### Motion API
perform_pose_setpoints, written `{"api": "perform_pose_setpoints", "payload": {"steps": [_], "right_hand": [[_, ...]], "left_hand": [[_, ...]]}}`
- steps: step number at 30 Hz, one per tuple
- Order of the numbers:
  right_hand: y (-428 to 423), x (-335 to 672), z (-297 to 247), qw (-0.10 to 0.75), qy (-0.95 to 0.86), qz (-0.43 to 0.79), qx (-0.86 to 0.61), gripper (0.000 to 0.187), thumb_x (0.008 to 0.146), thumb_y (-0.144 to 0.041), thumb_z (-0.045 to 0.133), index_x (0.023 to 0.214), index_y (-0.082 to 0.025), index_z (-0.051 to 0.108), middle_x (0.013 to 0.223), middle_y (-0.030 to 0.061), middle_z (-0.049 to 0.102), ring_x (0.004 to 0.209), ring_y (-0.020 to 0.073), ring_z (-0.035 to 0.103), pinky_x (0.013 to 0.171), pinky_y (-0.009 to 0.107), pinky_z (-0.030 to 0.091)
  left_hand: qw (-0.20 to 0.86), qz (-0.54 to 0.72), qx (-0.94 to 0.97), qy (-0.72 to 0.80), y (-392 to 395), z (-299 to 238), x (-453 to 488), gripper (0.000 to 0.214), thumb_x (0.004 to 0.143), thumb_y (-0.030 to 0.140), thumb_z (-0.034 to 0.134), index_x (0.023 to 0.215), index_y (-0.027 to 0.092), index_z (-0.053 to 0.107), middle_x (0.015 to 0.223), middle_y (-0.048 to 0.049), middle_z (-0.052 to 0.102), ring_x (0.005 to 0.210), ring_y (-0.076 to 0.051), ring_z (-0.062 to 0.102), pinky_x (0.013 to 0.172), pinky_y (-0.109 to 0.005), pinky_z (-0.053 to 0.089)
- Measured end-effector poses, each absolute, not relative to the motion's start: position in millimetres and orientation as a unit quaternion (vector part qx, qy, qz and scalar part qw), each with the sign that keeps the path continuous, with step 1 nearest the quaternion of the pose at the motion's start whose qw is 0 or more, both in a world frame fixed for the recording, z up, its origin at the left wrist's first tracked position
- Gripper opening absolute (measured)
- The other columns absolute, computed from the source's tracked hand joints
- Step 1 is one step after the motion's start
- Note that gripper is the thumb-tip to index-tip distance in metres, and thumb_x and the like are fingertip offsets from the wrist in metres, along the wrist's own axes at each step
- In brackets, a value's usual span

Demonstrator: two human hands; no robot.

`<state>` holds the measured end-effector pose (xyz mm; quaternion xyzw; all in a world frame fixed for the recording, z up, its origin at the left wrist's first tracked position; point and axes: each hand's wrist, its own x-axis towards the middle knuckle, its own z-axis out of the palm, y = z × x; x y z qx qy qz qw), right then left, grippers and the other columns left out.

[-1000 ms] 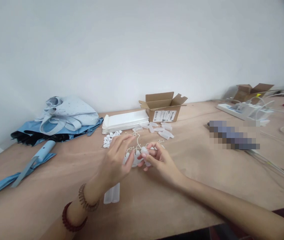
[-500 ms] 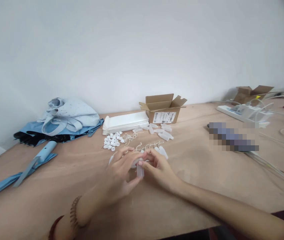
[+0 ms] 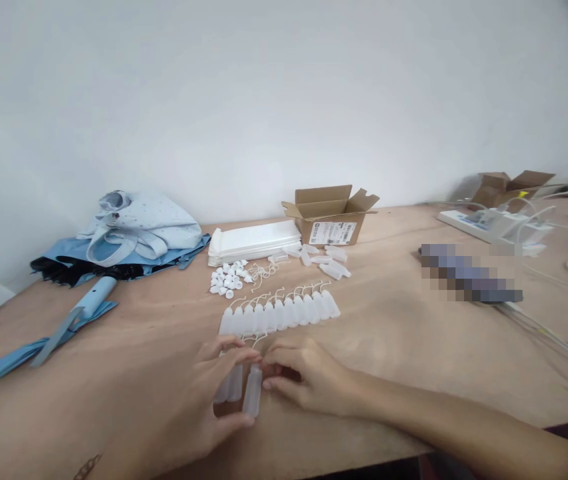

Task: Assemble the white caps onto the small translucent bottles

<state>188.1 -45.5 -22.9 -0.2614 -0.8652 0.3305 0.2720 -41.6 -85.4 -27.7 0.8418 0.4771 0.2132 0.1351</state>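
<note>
My left hand (image 3: 209, 387) is closed around a small translucent plastic bottle (image 3: 253, 395), its thumb at the base and its fingertips at the top. Curled fingers of my right hand (image 3: 309, 373) meet the upper right side of the same bottle. Partly hidden under my left hand lie a couple more bottles (image 3: 235, 383), with cream strap loops (image 3: 260, 339) at their tops. Just beyond both hands, several capped bottles (image 3: 289, 312) lie side by side in a row, each with a loop.
White caps (image 3: 227, 277) and loose loops (image 3: 263, 272) are piled behind the row. Uncapped bottles (image 3: 334, 268) lie near an open carton (image 3: 331, 230) and a white stack (image 3: 254, 241). A blue umbrella (image 3: 95, 297) lies left; a blurred-out object (image 3: 469, 273) and power strip (image 3: 474, 227) are right.
Both hands have come down and nearer with the bottle, setting it beside the bottles close to me. The row behind now shows in full.
</note>
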Motion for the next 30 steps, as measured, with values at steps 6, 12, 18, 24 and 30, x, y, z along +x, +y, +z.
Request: {"api": "perform_pose_setpoints", "payload": {"steps": [6,12,18,24,30], "right_hand": [[-46,189,-23,0.252,-0.876,0.315,-0.265,0.011,0.085,-0.022,0.057,0.095,-0.02,0.062,0.096,0.0047,0.065,0.087,0.0175,0.061,0.078,0.029,0.048],[-46,190,-23,0.254,-0.881,0.295,-0.267,0.018,0.084,-0.021,0.058,0.102,-0.019,0.059,0.099,0.0062,0.064,0.088,0.0181,0.059,0.078,0.03,0.048],[-45,191,-26,0.255,-0.884,0.29,-0.263,0.021,0.085,-0.022,0.056,0.105,-0.018,0.058,0.103,0.0074,0.062,0.092,0.0187,0.059,0.08,0.031,0.048],[-46,191,-24,0.255,-0.887,0.295,-0.247,0.028,0.084,-0.02,0.057,0.111,-0.018,0.057,0.111,0.0086,0.061,0.101,0.0198,0.057,0.088,0.033,0.047],[-45,191,-25,0.249,-0.894,0.288,-0.235,0.032,0.084,-0.02,0.057,0.116,-0.019,0.056,0.116,0.0088,0.06,0.108,0.0203,0.055,0.092,0.033,0.046]], "left_hand": [[0.153,0.187,0.849,0.471,-84,-20,-46,0.057,0.067,0.03,0.071,0.122,0.031,0.054,0.128,-0.0071,0.053,0.111,-0.028,0.055,0.094,-0.042,0.044],[0.14,0.227,0.834,0.482,-82,-18,-40,0.055,0.067,0.027,0.07,0.12,0.029,0.056,0.124,-0.0074,0.057,0.117,-0.033,0.049,0.097,-0.044,0.041],[0.127,0.252,0.843,0.458,-79,-17,-34,0.051,0.067,0.023,0.069,0.116,0.027,0.056,0.113,-0.0046,0.063,0.117,-0.031,0.047,0.098,-0.044,0.041],[0.132,0.213,0.858,0.448,-78,-22,-41,0.053,0.073,0.027,0.067,0.123,0.027,0.049,0.121,-0.0061,0.059,0.124,-0.032,0.041,0.102,-0.048,0.038],[0.111,0.214,0.861,0.447,-79,-23,-43,0.055,0.073,0.026,0.068,0.124,0.027,0.048,0.123,-0.0055,0.058,0.125,-0.031,0.041,0.103,-0.048,0.039]]}}
